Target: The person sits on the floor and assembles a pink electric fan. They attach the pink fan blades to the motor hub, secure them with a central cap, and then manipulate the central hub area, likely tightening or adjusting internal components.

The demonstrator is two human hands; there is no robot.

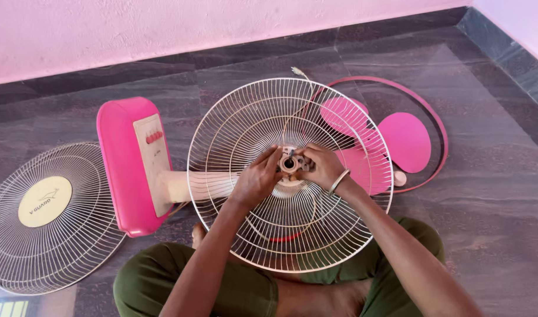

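Your hands meet at the hub (290,163) in the middle of the rear grille (289,175), which lies face up over your lap. The left hand (257,179) closes on the hub from its left side, the right hand (323,166) grips it from the right, fingers curled around the ring nut; both are equally near. The fan's neck runs leftward to the pink base (125,164)

The rear fan guard (263,223) is cream-painted metal wire, the fan base (125,164) glossy pink plastic, the floor (492,176) polished stone.
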